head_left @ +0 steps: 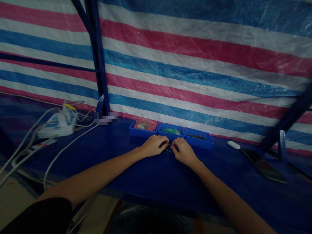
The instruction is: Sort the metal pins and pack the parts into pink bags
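Observation:
My left hand (154,145) and my right hand (184,151) meet at the middle of the blue table, fingertips nearly together. Between them is a small, thin, dark piece (170,145), pinched from both sides; its exact kind is too small to make out. Just below the fingertips, a short thin rod (168,150) lies near the table surface. Right behind my hands stand three blue trays in a row: the left tray (142,132) has a reddish bag in it, the middle tray (171,134) green and clear bits, the right tray (199,142) dark slender pieces.
On the left, a white power strip (57,125) sits among several looping cables (52,162). A white oval case (234,145) and a dark phone (263,165) lie on the right. Blue metal posts (100,65) and a striped plastic sheet (182,65) rise behind the table (151,182).

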{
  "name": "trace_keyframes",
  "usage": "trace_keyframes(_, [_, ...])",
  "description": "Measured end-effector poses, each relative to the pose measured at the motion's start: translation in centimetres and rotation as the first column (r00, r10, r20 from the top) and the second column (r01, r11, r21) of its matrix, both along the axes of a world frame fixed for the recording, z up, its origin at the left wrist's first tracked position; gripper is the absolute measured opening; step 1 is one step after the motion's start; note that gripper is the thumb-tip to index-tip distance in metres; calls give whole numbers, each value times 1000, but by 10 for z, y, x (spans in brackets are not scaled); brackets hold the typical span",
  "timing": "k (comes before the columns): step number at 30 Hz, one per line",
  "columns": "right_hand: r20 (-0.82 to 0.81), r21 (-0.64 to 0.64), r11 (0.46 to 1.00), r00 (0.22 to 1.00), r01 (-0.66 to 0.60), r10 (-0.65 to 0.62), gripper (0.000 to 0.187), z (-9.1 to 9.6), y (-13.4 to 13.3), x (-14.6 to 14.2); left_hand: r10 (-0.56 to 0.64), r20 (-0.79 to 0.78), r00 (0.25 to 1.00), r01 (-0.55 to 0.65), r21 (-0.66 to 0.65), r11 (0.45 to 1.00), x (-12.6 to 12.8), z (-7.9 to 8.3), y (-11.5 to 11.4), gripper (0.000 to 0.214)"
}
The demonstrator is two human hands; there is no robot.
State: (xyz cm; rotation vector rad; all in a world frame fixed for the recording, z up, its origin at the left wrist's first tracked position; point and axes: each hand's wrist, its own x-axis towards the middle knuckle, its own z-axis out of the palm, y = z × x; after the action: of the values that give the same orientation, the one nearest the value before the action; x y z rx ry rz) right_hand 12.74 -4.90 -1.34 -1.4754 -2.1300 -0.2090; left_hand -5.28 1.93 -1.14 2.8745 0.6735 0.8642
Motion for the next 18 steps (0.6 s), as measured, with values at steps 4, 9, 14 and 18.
trace_keyframes(4, [12, -4, 1000, 1000, 4, -4, 8, 1, 0, -1, 6, -7, 1000, -6, 15, 1000, 0, 0, 0, 11])
trace_keyframes(9, [-9, 10, 1000, 1000, 2, -2, 6, 0, 0, -1, 14, -19, 1000, -13, 25, 1000, 0, 0, 0, 11])
trace_keyframes(14, [-65, 60, 998, 998, -16, 20, 4, 1, -1, -1, 39, -14, 999, -38, 27, 999, 0, -1, 1, 10])
trace_keyframes(18, [-75, 70, 997, 997, -17, 22, 7, 1, 0, -1, 47, -8, 999, -47, 24, 999, 0, -1, 1, 10])
